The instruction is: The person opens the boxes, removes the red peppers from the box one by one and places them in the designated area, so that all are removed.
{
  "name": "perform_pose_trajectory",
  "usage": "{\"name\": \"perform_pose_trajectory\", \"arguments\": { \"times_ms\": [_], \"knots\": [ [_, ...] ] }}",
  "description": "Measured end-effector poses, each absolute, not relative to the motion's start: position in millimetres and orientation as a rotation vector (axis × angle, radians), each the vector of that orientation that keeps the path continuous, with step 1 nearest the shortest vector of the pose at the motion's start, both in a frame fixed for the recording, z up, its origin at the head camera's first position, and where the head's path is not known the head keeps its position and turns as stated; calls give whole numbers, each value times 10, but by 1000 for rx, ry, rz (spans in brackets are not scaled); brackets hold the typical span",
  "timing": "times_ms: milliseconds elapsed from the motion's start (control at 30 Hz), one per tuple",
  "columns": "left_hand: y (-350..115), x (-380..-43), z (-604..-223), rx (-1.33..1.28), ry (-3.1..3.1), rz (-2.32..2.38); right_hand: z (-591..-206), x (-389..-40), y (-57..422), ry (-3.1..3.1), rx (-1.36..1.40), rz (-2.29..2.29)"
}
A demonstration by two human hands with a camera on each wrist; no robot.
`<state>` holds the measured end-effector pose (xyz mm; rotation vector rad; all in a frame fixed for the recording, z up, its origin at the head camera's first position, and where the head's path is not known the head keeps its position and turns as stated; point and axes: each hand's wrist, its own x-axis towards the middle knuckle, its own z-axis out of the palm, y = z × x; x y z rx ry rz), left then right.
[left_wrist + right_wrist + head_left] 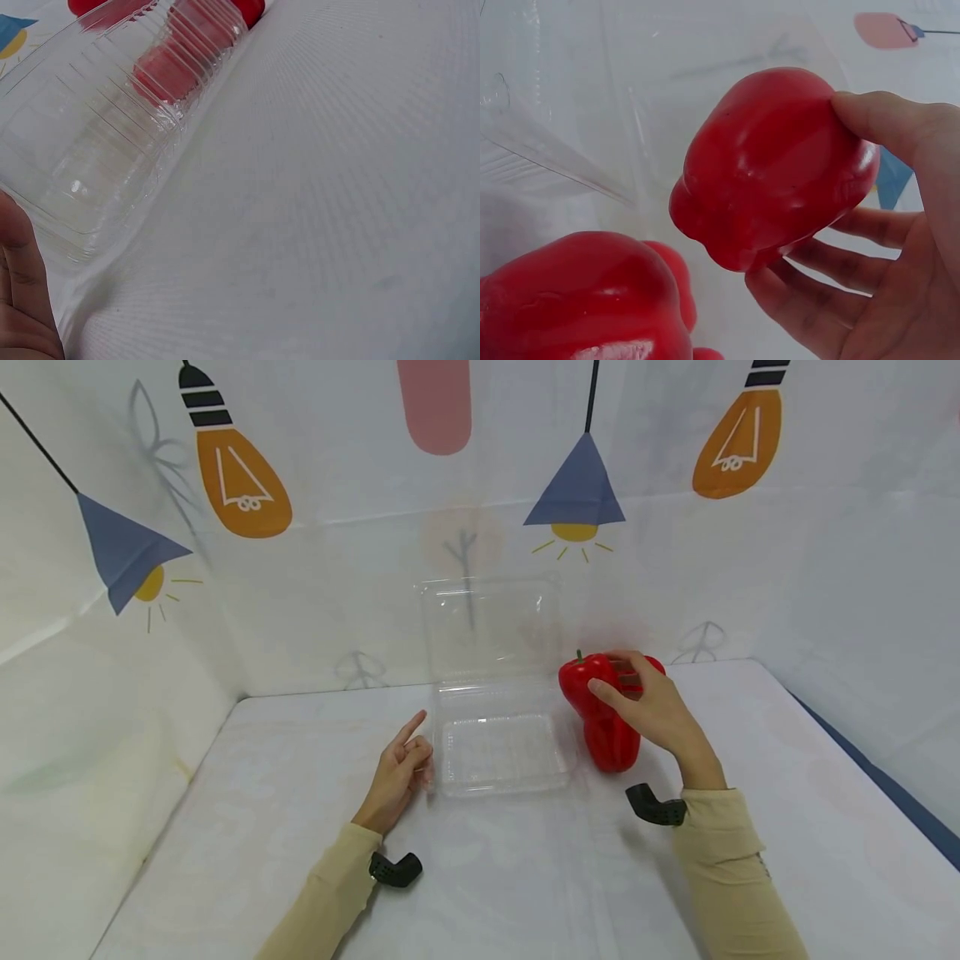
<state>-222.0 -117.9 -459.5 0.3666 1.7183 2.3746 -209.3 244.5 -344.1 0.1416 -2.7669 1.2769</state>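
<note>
My right hand [656, 706] grips a red bell pepper [583, 681], thumb on one side and fingers on the other. In the right wrist view this pepper [772, 165] is held above the table, its lobed end facing left. A second red bell pepper [612, 745] lies below it on the table, to the right of a clear plastic clamshell box [502, 789]. More red [655, 666] shows behind the right hand, mostly hidden. My left hand [401, 777] is at the box's left side, index finger extended, fingers close against the wall. The box stands with its lid [487, 627] raised.
A white cloth covers the table [480, 893]. Behind it hangs a white backdrop [337, 593] printed with lamps and bulbs, close behind the raised lid. Each wrist wears a black camera, the left one [395, 869] and the right one [655, 806].
</note>
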Motion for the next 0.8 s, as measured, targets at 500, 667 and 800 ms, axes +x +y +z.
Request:
{"name": "perform_pose_trajectory", "arguments": {
  "times_ms": [500,667,800],
  "knots": [
    [-1187,-2227,-4600,371,1726,2369,-3419,-2052,2580,-2771,85,1259],
    [-1185,-2228,-4602,367,1723,2369,-3427,-2052,2625,-2761,85,1264],
    [-1183,-2230,-4602,367,1715,2368,-3426,-2054,2667,-2754,83,1282]
  ]
}}
